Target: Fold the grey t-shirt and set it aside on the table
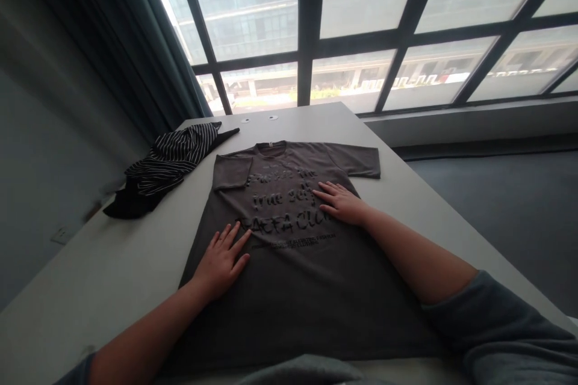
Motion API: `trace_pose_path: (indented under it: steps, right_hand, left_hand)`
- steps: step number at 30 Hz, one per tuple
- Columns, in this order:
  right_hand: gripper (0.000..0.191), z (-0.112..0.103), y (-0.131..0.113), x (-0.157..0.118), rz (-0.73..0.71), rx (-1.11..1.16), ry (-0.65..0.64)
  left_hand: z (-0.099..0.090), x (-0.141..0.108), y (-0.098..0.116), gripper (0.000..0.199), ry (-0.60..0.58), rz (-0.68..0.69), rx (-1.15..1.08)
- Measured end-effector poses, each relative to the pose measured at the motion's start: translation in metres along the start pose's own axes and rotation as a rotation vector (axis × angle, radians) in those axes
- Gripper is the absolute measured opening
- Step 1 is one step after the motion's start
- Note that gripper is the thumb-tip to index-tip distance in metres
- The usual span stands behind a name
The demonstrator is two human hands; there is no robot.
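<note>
A dark grey T-shirt lies spread out with its printed front facing up and its collar toward the window. Its right sleeve stretches outward, while the left one lies folded inward over the chest side. My left hand rests flat on the left side of the shirt, fingers spread beside the lower lettering. Higher up, on the right side of the print, my right hand lies with fingers outstretched on the cloth. Neither hand grips anything. My right forearm covers part of the shirt's right edge.
The white table bears the shirt. A crumpled black-and-white striped garment lies at its far left edge. Two small white round pieces sit near the far end. Beyond are a dark curtain and a large framed window.
</note>
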State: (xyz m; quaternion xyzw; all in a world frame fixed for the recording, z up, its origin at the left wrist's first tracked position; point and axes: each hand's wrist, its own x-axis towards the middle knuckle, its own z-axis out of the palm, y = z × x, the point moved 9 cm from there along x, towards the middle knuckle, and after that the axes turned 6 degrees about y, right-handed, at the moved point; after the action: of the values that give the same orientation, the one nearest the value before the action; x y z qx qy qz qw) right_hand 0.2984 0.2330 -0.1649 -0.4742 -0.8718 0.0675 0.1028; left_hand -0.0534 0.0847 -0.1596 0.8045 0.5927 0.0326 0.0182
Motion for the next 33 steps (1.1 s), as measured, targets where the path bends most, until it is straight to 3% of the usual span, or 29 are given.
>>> trace_pose_path:
  steps: [7, 12, 15, 17, 20, 23, 27, 30, 33]
  right_hand:
    - [0.068, -0.001, 0.011, -0.009, 0.042, -0.038, 0.018]
    - [0.071, -0.001, 0.019, -0.012, 0.112, -0.076, 0.009]
    - [0.07, 0.0, 0.019, -0.011, 0.111, -0.084, 0.014]
    - [0.07, 0.0, 0.018, -0.01, 0.108, -0.087, 0.025]
    - [0.069, -0.001, 0.017, -0.01, 0.102, -0.091, 0.049]
    - [0.069, -0.003, 0.016, -0.01, 0.089, -0.093, 0.071]
    - [0.068, -0.006, 0.014, -0.01, 0.083, -0.099, 0.081]
    - [0.066, -0.007, 0.014, -0.01, 0.087, -0.1, 0.084]
    - [0.067, -0.008, 0.012, -0.011, 0.085, -0.097, 0.075]
  left_hand:
    - [0.005, -0.032, -0.035, 0.069, 0.023, -0.193, 0.08]
    - [0.013, -0.065, -0.064, 0.075, 0.036, -0.258, 0.127]
    - [0.01, -0.081, -0.071, 0.074, 0.034, -0.254, 0.179]
    - [0.002, -0.078, -0.07, 0.075, 0.027, -0.255, 0.216]
    - [-0.017, -0.038, -0.064, 0.079, 0.058, -0.276, 0.224]
    - [-0.035, 0.036, -0.048, 0.081, 0.152, -0.255, 0.162]
    - [-0.018, 0.114, -0.046, 0.082, 0.064, -0.356, 0.055]
    - [-0.003, 0.129, -0.059, 0.082, 0.051, -0.421, 0.037]
    - [0.004, 0.12, -0.084, 0.081, 0.065, -0.461, 0.041]
